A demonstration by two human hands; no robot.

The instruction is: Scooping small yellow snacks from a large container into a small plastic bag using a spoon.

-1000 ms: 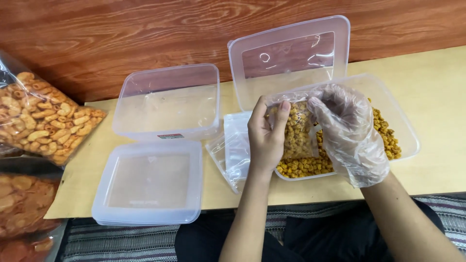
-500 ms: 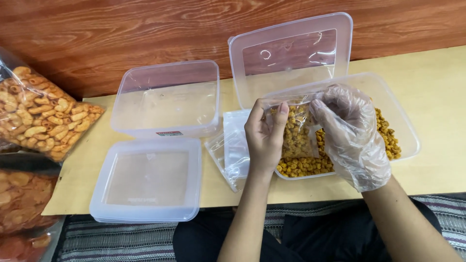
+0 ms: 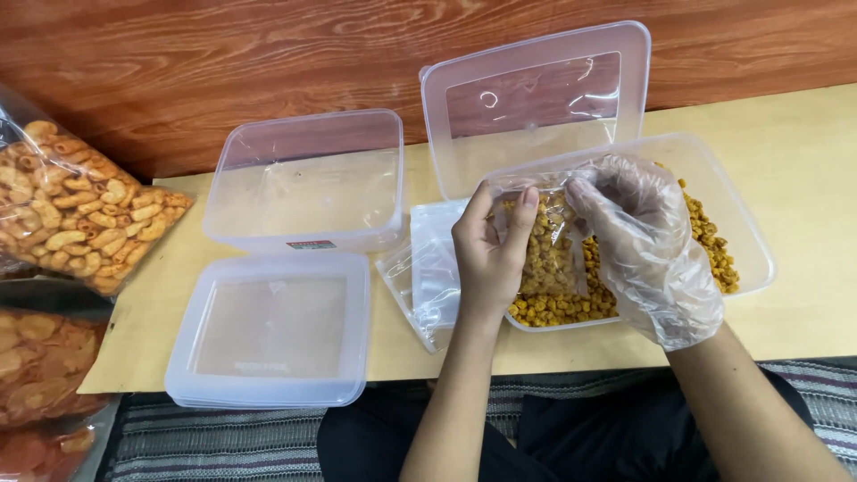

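At the far left edge, a clear bag of curled orange-brown snacks point(image 3: 76, 210) leans over the corner of a pale wooden desk point(image 3: 803, 178), with more bags of darker snacks point(image 3: 40, 366) below it. Next to the right, an empty clear plastic tub point(image 3: 308, 183) stands on the desk, and in front of it lies a flat clear lid point(image 3: 272, 330). Between the tub and the hands, a small stack of empty clear pouches point(image 3: 428, 268) rests on the desk. In the centre, the bare left hand point(image 3: 491, 254) pinches the top left edge of a small clear pouch point(image 3: 549, 245), which is partly filled with yellow-brown corn-like snack pieces. The right hand point(image 3: 647, 241), covered in a loose clear plastic glove, pinches the pouch's top right edge. The pouch hangs upright over a second clear tub point(image 3: 741, 232) holding loose snack pieces of the same kind. Behind that tub, another clear lid point(image 3: 536, 98) leans against the wooden wall point(image 3: 268, 54).
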